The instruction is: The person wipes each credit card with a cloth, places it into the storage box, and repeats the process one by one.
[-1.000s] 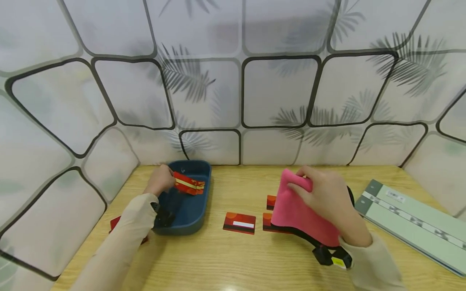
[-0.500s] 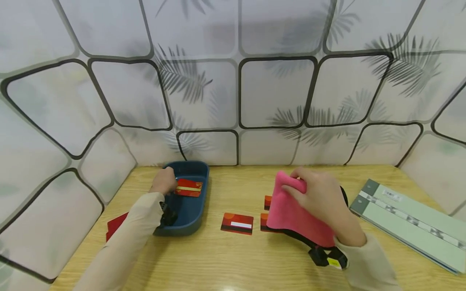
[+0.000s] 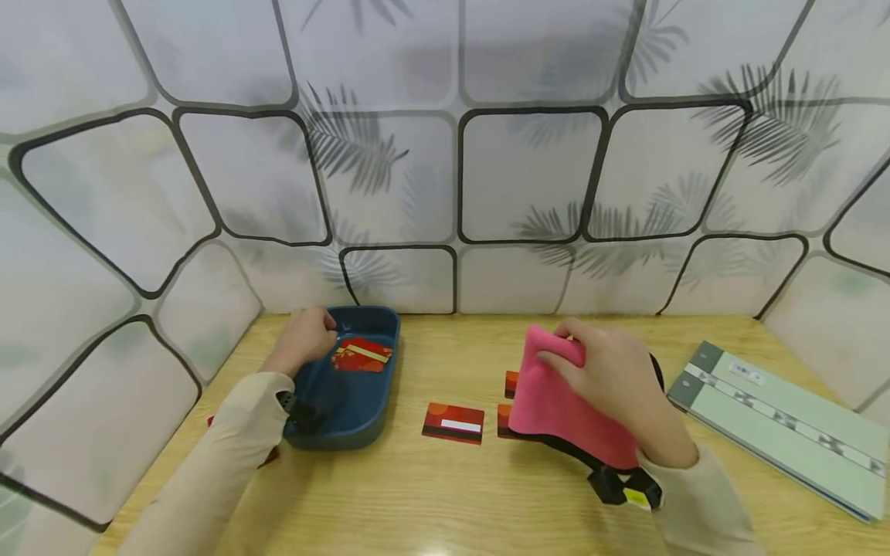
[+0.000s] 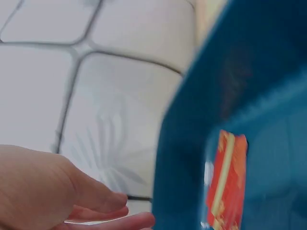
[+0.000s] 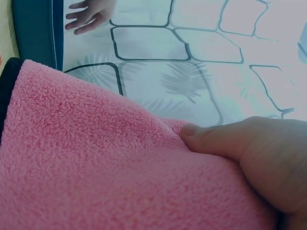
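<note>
My left hand [image 3: 302,340] is over the left side of a blue plastic bin [image 3: 348,432], its fingers loose and holding nothing. In the left wrist view the fingers [image 4: 129,221] are beside the bin's wall, apart from the cards. Red cards with a gold stripe [image 3: 363,355] lie overlapping on the bin's floor. My right hand [image 3: 619,378] pinches a pink terry cloth [image 3: 570,409] with dark edging between thumb and fingers, one edge raised. Two red cards [image 3: 511,384] at the cloth's left edge are partly covered by it. Another red card [image 3: 453,423] with a white strip lies between bin and cloth.
A pale green folder [image 3: 786,425] lies at the right. More red cards [image 3: 270,455] are partly hidden beneath the left forearm. A patterned fabric wall [image 3: 528,177] surrounds the back and sides of the wooden table [image 3: 431,494].
My left hand has moved out of the bin, up and to the left, leaving the gold-striped cards lying inside at a different angle. The right hand keeps its grip on the pink cloth.
</note>
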`<state>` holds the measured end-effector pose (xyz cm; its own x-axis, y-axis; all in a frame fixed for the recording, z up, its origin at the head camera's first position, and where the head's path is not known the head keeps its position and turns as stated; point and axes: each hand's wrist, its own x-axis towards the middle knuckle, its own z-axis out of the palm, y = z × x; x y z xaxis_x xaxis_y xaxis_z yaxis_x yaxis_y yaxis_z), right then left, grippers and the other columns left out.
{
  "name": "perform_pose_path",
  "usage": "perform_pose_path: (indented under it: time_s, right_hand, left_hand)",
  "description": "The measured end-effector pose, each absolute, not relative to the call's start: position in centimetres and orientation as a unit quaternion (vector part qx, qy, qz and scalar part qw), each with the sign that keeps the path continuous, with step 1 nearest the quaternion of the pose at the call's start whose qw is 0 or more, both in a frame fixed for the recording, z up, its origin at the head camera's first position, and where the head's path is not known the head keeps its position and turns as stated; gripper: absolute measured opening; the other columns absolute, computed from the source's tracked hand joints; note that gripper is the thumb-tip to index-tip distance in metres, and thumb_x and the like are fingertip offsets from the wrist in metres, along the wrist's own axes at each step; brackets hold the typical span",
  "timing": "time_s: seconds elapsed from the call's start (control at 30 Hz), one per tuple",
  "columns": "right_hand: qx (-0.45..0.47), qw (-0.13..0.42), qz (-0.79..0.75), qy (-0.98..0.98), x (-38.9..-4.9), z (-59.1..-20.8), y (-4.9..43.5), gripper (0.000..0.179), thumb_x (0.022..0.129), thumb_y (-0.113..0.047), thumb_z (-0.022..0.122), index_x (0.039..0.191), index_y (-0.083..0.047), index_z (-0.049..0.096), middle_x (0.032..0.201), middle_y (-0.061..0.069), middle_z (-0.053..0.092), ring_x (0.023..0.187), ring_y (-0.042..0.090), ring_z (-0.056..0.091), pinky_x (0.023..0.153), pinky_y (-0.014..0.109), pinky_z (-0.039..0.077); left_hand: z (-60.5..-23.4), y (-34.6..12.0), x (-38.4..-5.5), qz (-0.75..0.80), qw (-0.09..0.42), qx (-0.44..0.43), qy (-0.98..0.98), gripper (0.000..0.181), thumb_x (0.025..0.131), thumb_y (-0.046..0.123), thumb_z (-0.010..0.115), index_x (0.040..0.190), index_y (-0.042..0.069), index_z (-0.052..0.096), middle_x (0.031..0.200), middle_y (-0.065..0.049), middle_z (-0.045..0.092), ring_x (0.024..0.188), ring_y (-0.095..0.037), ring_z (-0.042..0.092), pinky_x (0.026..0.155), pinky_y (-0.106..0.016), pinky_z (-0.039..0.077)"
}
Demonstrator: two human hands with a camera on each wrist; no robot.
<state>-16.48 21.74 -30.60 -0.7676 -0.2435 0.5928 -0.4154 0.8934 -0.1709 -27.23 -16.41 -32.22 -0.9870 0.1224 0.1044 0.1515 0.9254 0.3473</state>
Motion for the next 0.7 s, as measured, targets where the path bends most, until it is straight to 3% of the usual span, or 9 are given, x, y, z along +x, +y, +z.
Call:
perform_pose_path:
  time_s: [0.07, 0.23, 0.37, 0.7]
  right_hand:
    - [0.179, 0.295, 0.147, -0.927, -16.5, -30.6, 21.7, 0.024, 0.077, -0.026, 0.08, 0.088, -0.014, 0.063, 0.056, -0.003, 0.046, 0.05, 0.012, 0.039, 0.046, 0.025, 0.031]
    - [0.19, 0.308, 0.149, -0.92, -16.6, -30.6, 21.7, 0.024, 0.076, -0.026, 0.081, 0.088, -0.014, 0.063, 0.055, -0.004, 0.045, 0.05, 0.011, 0.038, 0.046, 0.025, 0.03]
    - [0.2, 0.316, 0.15, -0.915, -16.7, -30.6, 21.8, 0.025, 0.075, -0.026, 0.081, 0.088, -0.015, 0.063, 0.055, -0.005, 0.043, 0.05, 0.01, 0.037, 0.047, 0.025, 0.03]
    - [0.194, 0.315, 0.15, -0.917, -16.6, -30.4, 22.2, 0.024, 0.076, -0.024, 0.081, 0.088, -0.014, 0.063, 0.055, -0.005, 0.043, 0.05, 0.01, 0.038, 0.048, 0.025, 0.029]
  left_hand:
    - [-31.7, -15.9, -26.6, -0.192, 0.035, -0.079, -0.978, 0.027, 0.082, 0.006, 0.055, 0.103, -0.008, 0.066, 0.104, -0.025, 0.068, 0.089, -0.036, 0.064, 0.082, -0.048, 0.052]
    - [-31.3, -14.7, -25.1, -0.243, 0.044, -0.1, -0.964, 0.024, 0.089, 0.009, 0.058, 0.105, -0.006, 0.066, 0.095, -0.021, 0.071, 0.071, -0.025, 0.066, 0.07, -0.041, 0.054]
    - [-31.2, -13.7, -23.6, -0.287, 0.059, -0.136, -0.946, 0.021, 0.091, 0.009, 0.059, 0.106, -0.004, 0.065, 0.095, -0.019, 0.071, 0.074, -0.026, 0.067, 0.066, -0.038, 0.054]
    - [-33.3, -10.6, -21.5, -0.344, 0.065, -0.331, -0.876, 0.019, 0.087, 0.003, 0.068, 0.105, 0.004, 0.064, 0.093, -0.005, 0.071, 0.081, -0.015, 0.066, 0.068, -0.028, 0.054]
